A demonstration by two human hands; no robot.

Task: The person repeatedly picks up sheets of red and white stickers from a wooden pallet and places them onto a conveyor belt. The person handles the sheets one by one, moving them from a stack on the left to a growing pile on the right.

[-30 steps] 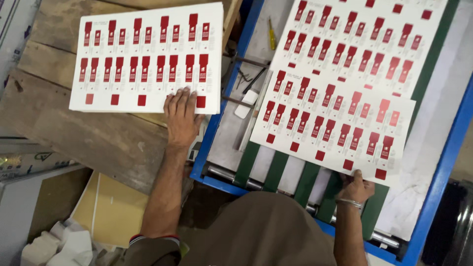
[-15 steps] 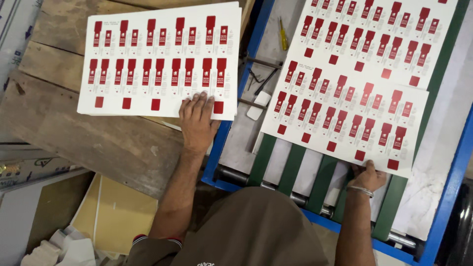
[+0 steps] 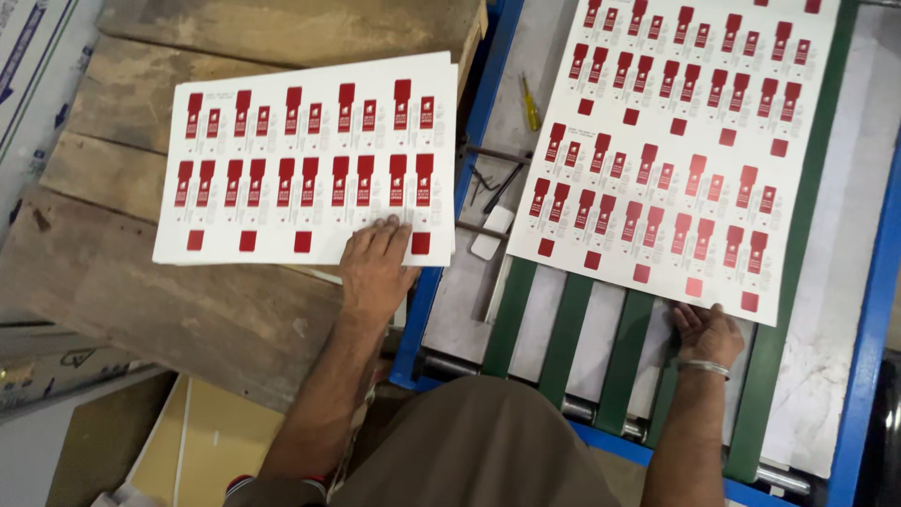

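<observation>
Plainly, two hands [image 3: 375, 268] [image 3: 706, 330], two printed sheets [image 3: 310, 160] [image 3: 685, 141].

Two printed sheets are visible: one sheet on the wooden pallet [image 3: 305, 160] and one sheet on the machine bed [image 3: 680, 150]. On the pallet sheet, two rows of red label shapes are printed, above a row of five small red squares, one partly covered. Two hands are counted: one left hand [image 3: 375, 268] and one right hand [image 3: 706, 330]. Four green belts [image 3: 561, 324] are seen on the bed. One yellow-handled screwdriver [image 3: 530, 103] and one small white block [image 3: 490, 232] are present.
</observation>
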